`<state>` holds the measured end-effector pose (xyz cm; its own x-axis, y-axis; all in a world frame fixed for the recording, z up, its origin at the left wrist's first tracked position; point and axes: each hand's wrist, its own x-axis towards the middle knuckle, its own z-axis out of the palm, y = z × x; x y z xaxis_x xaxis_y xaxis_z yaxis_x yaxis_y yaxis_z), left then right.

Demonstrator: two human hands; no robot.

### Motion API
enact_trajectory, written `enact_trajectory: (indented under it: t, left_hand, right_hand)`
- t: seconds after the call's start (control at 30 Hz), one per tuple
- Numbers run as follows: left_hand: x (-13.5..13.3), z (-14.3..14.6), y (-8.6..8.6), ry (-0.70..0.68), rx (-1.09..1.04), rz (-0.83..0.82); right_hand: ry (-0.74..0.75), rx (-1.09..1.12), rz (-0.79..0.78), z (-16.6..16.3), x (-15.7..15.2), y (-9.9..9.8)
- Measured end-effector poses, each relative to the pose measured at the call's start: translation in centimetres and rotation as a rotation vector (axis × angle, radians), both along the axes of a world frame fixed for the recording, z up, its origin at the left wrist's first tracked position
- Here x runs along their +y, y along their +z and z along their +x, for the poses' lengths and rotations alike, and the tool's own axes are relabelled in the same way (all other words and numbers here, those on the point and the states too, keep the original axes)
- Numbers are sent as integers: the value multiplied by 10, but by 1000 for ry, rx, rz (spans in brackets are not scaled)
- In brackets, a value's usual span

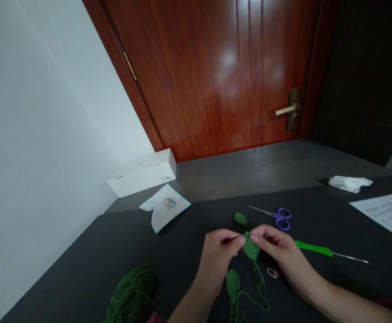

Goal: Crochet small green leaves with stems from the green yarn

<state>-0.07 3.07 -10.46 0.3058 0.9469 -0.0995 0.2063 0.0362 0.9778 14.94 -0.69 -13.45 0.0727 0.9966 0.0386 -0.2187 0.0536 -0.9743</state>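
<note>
A green crocheted leaf (251, 248) is pinched between my two hands above the dark table. My left hand (221, 251) grips its left edge with thumb and forefinger, and my right hand (274, 242) pinches its upper right edge. Just beyond my fingers lies a smaller green leaf (240, 219) on a short stem. A third crocheted leaf (232, 285) rests nearer to me, beside my left wrist, with loose green yarn (266, 303) looping around to its right. Close to my right wrist is a small pinkish stitch marker (273, 272).
Purple-handled scissors (276, 216) lie beyond my right hand, and a green-handled crochet hook (317, 248) to its right. A green yarn ball (133, 291) sits at front left. Farther back are a plastic pouch (169, 206), white box (145, 175), crumpled tissue (349, 183) and printed sheet (389, 213).
</note>
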Motion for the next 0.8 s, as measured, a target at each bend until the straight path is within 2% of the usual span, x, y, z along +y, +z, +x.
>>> enact_trajectory:
  t: [0.33, 0.8]
  left_hand:
    - [-2, 0, 0, -2, 9, 30]
    - [0, 1, 3, -30, -61, -28]
  right_hand:
    - [-15, -35, 13, -1, 0, 1]
    - [-26, -18, 18, 1, 0, -2]
